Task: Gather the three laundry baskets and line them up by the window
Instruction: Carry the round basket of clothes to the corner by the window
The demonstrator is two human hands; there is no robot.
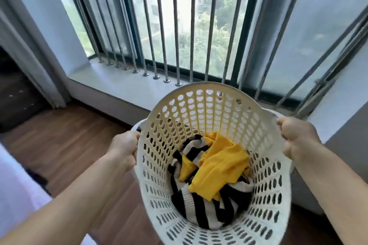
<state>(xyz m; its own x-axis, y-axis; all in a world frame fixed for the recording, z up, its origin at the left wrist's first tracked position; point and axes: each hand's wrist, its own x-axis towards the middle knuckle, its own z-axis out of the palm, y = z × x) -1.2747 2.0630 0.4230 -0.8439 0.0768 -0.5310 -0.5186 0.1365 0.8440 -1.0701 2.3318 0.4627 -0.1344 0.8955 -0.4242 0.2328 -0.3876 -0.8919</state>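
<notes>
The barred window (179,26) fills the far wall above its pale sill (119,83), with wooden floor (65,141) below. Only 1 white laundry basket (199,109) shows, carried between the arms close to the sill, a striped garment (201,211) and a yellow cloth (221,167) in its bottom. No other basket is visible, so 2 look left to fetch. Left hand (124,150) and right hand (296,138) are each clenched around a rim handle.
</notes>
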